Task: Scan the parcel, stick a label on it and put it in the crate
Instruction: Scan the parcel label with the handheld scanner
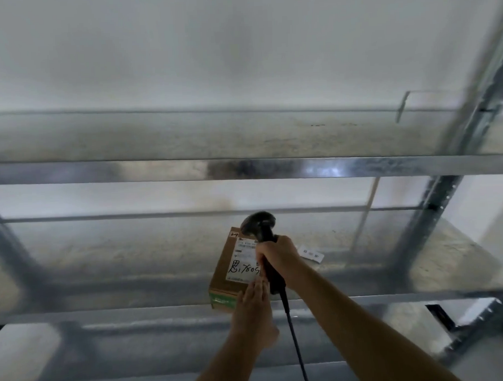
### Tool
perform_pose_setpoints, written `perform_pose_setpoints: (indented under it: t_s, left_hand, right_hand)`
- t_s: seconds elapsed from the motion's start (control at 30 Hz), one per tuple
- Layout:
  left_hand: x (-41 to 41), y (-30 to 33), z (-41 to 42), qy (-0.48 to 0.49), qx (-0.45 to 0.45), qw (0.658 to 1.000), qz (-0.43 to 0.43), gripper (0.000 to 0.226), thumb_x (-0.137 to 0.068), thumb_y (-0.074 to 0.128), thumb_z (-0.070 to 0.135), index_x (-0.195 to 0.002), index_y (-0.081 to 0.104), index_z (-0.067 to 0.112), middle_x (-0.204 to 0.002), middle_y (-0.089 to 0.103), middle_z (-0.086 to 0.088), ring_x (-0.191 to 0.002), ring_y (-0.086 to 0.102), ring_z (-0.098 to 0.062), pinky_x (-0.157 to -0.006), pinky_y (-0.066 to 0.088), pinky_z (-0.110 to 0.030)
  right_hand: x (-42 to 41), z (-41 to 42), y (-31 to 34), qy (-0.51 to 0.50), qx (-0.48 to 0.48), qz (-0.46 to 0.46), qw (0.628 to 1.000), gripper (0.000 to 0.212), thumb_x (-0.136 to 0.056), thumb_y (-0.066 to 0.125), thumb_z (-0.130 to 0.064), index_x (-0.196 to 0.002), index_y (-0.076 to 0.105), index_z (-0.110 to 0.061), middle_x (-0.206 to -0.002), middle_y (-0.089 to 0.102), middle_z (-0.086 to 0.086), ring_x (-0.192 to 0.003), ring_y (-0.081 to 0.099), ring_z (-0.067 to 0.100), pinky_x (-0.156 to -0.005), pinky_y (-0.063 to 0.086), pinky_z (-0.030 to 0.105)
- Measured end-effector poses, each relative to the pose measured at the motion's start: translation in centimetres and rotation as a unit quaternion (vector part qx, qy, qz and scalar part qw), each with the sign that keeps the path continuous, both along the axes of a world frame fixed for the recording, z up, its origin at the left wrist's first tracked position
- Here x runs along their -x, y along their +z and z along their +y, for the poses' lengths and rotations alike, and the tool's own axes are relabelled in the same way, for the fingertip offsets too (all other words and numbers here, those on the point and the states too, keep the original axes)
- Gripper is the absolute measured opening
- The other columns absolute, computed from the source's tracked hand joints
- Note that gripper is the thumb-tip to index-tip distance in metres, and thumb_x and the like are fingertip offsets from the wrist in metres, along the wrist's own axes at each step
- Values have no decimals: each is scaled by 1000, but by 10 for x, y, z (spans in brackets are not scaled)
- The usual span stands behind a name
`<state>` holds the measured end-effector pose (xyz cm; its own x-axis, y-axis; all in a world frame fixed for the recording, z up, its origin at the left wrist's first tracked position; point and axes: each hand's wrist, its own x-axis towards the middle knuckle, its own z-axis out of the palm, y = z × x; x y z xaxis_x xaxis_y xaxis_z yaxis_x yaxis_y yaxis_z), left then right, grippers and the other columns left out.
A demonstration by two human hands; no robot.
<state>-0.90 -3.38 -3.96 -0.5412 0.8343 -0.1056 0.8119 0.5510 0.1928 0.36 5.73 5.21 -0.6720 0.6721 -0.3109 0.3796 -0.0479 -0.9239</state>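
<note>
Head view showed the scanning step: right hand [276,255] fingers wrapped around the black corded handheld scanner [264,235] above the brown cardboard parcel [229,272] on the metal shelf [133,260], left hand [253,310] fingers pressed together steadying its near edge; labelling seemed next.

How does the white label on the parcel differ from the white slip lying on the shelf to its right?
The label is stuck to the top of the cardboard parcel; the slip lies loose on the shelf. The label looks larger and carries bold black handwriting; the slip shows only small dark print, too blurred to read. Both are white paper.
</note>
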Motion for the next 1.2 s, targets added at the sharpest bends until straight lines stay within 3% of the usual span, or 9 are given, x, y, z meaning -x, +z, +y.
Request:
perform_pose_setpoints:
  t_s: [0.23,0.4,0.5,0.63,0.77,1.0,1.07,1.2]
  left_hand:
    - [-18,-17,-14,-8,37,999,33,92,-83,55,27,-146,-9,4,-154,-17,-18,-143,-10,-33,-115,-2,-48]
    - [-29,-33,-24,-18,42,996,73,86,-86,50,27,-144,-7,-1,-147,-27,-23,-141,-15,-38,-114,-1,-56]
    - [-33,-40,-23,-19,38,996,74,84,-86,51,29,-143,-1,-4,-150,-21,-25,-140,-16,-39,-113,-3,-60]
    - [-35,-42,-17,-4,45,996,76,84,-85,53,31,-145,5,-2,-153,-15,-24,-139,-18,-41,-110,-8,-60]
    - [-34,-45,-16,3,35,997,71,90,-84,54,30,-144,-4,-3,-153,-15,-24,-140,-15,-40,-110,-6,-60]
    - [-37,-62,-16,29,-28,997,71,101,-81,58,29,-137,-19,-5,-140,-35,-25,-130,-28,-37,-110,-3,-58]
    - [-40,-67,-17,34,-26,996,81,100,-80,60,29,-141,-13,-4,-146,-27,-25,-133,-24,-38,-108,-5,-59]
    - [-41,-77,-15,53,-15,996,72,112,-55,80,33,-143,20,-2,-153,11,-25,-142,5,-38,-107,15,-58]
  right_hand:
    - [-13,-24,7,-46,51,13,998,21,-80,58,-4,-100,56,3,-57,54,3,-41,48,11,-37,41,18]
    - [-16,-29,7,-43,90,-13,995,29,-77,58,-4,-104,54,5,-55,53,4,-41,48,14,-41,42,23]
    - [-15,-33,10,-46,100,-17,994,33,-76,58,-5,-107,54,4,-55,52,4,-42,48,14,-42,43,22]
    - [-14,-35,15,-35,103,-21,994,29,-75,57,-4,-102,54,3,-55,51,3,-42,47,14,-41,42,21]
    - [-14,-33,22,-25,125,-29,991,19,-74,56,-3,-93,53,2,-49,50,3,-39,46,13,-39,42,19]
    - [-11,-20,33,-20,129,-42,990,2,-76,54,-1,-78,52,-2,-52,51,6,-40,46,15,-41,42,22]
    - [-12,-16,35,-19,133,-49,990,2,-76,53,0,-75,51,-2,-54,50,7,-40,45,15,-41,41,22]
    - [-13,-12,38,-10,135,-69,988,4,-76,51,-2,-72,51,-4,-54,49,6,-41,45,15,-41,41,21]
